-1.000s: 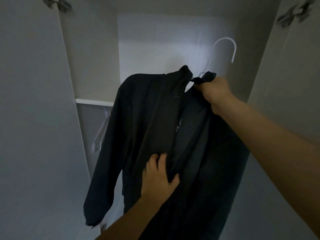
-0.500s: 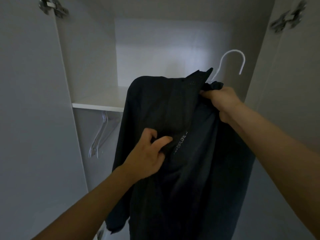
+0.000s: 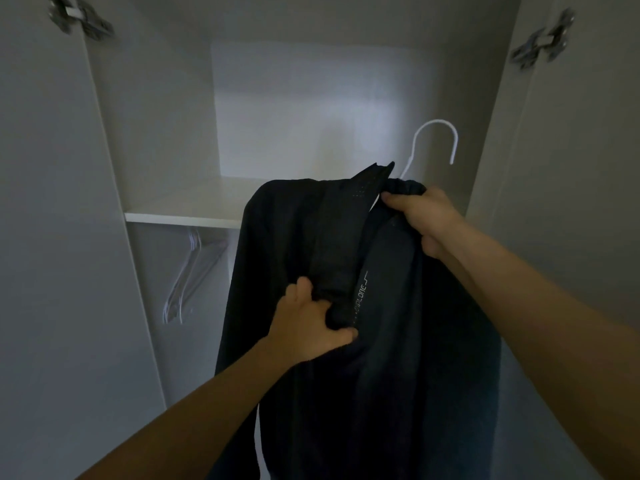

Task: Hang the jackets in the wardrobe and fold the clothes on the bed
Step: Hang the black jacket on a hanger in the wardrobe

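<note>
Right hand (image 3: 424, 220) grip clenches the collar of the black jacket (image 3: 381, 323) at frame centre; left hand (image 3: 311, 329) grip pinches its front edge; the hanging step is in hand; next, the white hanger hook (image 3: 438, 140) must catch the wardrobe (image 3: 104, 133) rail, unseen below the shelf (image 3: 180, 211).

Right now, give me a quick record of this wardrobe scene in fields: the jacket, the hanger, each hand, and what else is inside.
jacket: dark jacket, held up in front of the open wardrobe, not yet hung
hanger: white hanger inside the jacket, hook free above the collar
left hand: left hand grips a fold of the jacket front
right hand: right hand grips the collar by the hanger neck
shelf: white shelf behind the jacket
spare hangers: pale spare hangers hanging below the shelf, at left
</note>
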Demonstrator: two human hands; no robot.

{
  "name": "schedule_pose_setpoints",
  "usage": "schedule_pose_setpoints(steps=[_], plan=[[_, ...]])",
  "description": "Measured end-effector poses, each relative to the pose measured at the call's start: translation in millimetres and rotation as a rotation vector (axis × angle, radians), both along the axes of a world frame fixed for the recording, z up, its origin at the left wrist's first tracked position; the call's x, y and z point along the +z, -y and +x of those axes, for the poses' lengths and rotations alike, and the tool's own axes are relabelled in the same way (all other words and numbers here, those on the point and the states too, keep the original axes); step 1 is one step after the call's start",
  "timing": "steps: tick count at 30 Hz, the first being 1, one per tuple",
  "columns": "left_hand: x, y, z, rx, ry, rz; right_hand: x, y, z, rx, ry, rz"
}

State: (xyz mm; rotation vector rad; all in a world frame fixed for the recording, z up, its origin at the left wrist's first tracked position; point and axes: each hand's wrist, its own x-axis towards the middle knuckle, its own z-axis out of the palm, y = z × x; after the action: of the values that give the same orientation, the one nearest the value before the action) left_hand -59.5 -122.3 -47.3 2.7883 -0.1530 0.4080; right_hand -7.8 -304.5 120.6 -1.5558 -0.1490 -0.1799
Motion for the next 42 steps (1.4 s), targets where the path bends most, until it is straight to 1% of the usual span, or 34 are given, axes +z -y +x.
schedule_pose_setpoints(steps=[2,3,5,6,7,8,10,11,12,13,14,16,17,18,19,20,21,24,27,28,29,30,32,33,36,39,42], plan=[[-3,8,6,-0.122,-0.286,-0.184,-3,0,1,0.005,0.004,0.019],[-4,10,8,-0.169,-0.365,-0.267,-4,1,1,-0.003,0.011,0.038],[-5,7,7,-0.218,-0.439,-0.459,-8,9,5,-0.058,0.004,0.036],[-1,2,4,-0.235,-0.463,-0.601,-10,16,7,-0.095,0.011,-0.035],[5,-5,0,-0.242,-0.467,-0.77,-13,25,7,-0.133,0.066,-0.16],[14,-13,-3,-0.245,-0.446,-0.949,-18,34,7,-0.165,0.183,-0.328],[36,-27,-9,-0.3,-0.375,-1.28,-32,48,6,-0.236,0.526,-0.748],[48,-30,-10,-0.345,-0.338,-1.362,-39,50,3,-0.258,0.665,-0.948],[62,-31,-9,-0.384,-0.3,-1.381,-46,50,0,-0.254,0.739,-1.086],[76,-29,-7,-0.421,-0.262,-1.349,-52,47,-4,-0.221,0.758,-1.164],[90,-25,-4,-0.439,-0.228,-1.278,-59,45,-7,-0.167,0.746,-1.198],[112,-20,0,-0.445,-0.157,-1.058,-66,43,-12,-0.023,0.634,-1.166],[120,-19,2,-0.445,-0.124,-0.943,-68,44,-14,0.076,0.531,-1.088],[126,-18,2,-0.457,-0.101,-0.843,-68,44,-16,0.179,0.398,-0.957],[130,-18,2,-0.478,-0.088,-0.769,-69,42,-20,0.265,0.273,-0.818],[132,-18,2,-0.496,-0.083,-0.717,-70,40,-22,0.321,0.195,-0.722],[133,-17,2,-0.509,-0.083,-0.678,-71,39,-23,0.354,0.159,-0.695],[128,-13,3,-0.539,-0.067,-0.632,-73,31,-24,0.429,0.118,-0.72],[123,-14,4,-0.555,-0.035,-0.638,-68,24,-27,0.565,-0.054,-0.626],[120,-16,4,-0.548,-0.022,-0.64,-68,23,-26,0.597,-0.082,-0.621],[118,-20,4,-0.54,-0.008,-0.648,-70,23,-23,0.604,-0.079,-0.662],[115,-23,3,-0.536,0.004,-0.664,-72,22,-20,0.574,-0.052,-0.747],[113,-25,1,-0.541,0.009,-0.697,-78,17,-14,0.459,0.064,-0.921],[112,-24,0,-0.547,-0.002,-0.711,-81,13,-12,0.409,0.134,-0.959],[110,-16,-7,-0.577,-0.061,-0.75,-89,3,-6,0.308,0.312,-1.004],[103,-12,-14,-0.619,-0.07,-0.779,-92,-3,-2,0.253,0.377,-0.979],[93,-9,-23,-0.635,-0.036,-0.755,-93,-7,1,0.168,0.428,-0.909]])
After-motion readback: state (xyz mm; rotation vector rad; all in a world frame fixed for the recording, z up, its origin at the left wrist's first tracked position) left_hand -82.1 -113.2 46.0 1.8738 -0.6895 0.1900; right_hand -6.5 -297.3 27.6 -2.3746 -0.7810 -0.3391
